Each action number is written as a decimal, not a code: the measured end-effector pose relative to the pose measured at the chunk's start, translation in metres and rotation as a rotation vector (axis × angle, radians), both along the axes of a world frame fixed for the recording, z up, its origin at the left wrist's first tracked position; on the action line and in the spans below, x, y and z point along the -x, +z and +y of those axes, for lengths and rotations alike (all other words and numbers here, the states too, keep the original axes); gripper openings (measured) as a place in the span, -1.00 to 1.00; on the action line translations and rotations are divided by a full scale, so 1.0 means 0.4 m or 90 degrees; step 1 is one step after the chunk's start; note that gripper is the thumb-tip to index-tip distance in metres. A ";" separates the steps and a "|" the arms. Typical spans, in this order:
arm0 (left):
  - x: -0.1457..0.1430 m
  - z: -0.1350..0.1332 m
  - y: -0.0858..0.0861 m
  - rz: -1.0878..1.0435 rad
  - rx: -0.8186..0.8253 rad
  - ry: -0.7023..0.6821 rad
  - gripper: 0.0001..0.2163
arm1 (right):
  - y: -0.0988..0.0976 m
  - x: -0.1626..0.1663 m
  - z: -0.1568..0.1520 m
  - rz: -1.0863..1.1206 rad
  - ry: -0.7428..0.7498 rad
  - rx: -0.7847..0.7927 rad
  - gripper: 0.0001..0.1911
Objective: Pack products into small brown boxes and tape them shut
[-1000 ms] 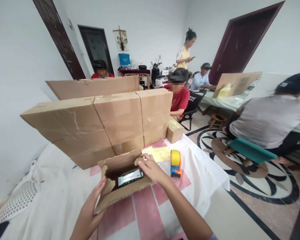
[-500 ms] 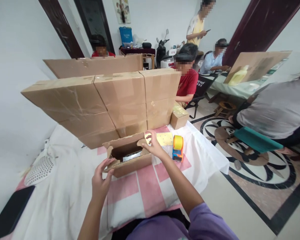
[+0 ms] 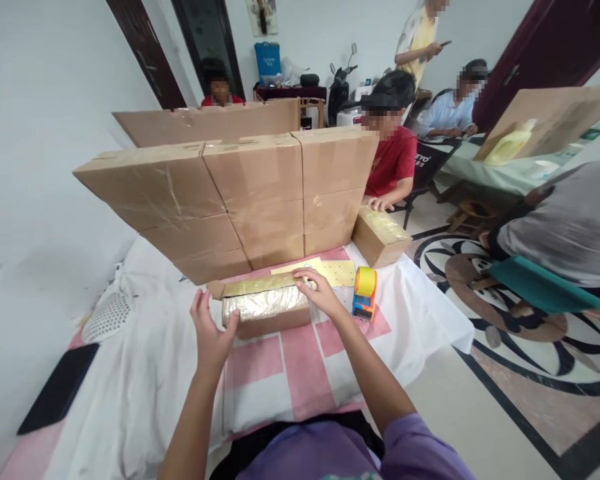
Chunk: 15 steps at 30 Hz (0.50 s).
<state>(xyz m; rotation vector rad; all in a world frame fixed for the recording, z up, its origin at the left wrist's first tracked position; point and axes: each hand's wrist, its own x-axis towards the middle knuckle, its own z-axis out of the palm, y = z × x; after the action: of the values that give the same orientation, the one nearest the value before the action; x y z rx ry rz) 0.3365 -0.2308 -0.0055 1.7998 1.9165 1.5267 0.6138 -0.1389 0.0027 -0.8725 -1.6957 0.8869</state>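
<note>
A small cardboard box lies on the white and pink cloth in front of me, its shiny taped flaps folded down. My left hand presses against the box's left end, fingers spread and upright. My right hand rests on the box's right top edge, fingers bent over the flap. A yellow and orange tape dispenser stands just right of my right hand. A yellow sheet lies behind the box.
A wall of stacked cardboard boxes stands behind the small box, with another taped box at its right end. A black flat object and a white mesh thing lie at left. Several people sit or stand beyond, at the right.
The box was open with a dark item visible inside; its flaps are now folded shut under my hands. The view has dropped toward my lap and the table.
</note>
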 end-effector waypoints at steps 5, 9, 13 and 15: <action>0.009 -0.011 -0.023 -0.112 0.117 -0.011 -0.25 | 0.038 0.002 0.044 -0.119 0.036 0.039 -0.71; -0.004 -0.025 -0.025 -0.145 0.137 -0.034 -0.22 | 0.076 0.014 0.092 -0.139 0.004 0.079 -0.69; 0.002 -0.022 -0.012 -0.079 0.141 -0.100 -0.31 | 0.074 0.050 0.138 -0.122 -0.062 0.117 -0.56; 0.015 -0.015 -0.005 -0.015 0.143 -0.132 -0.39 | 0.064 0.066 0.149 -0.097 -0.063 0.125 -0.54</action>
<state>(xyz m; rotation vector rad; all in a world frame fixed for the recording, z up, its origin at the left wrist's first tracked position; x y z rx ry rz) 0.3306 -0.2366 -0.0075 1.8070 1.7462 1.2092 0.5873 -0.0793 0.0283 -1.1710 -1.6983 0.9508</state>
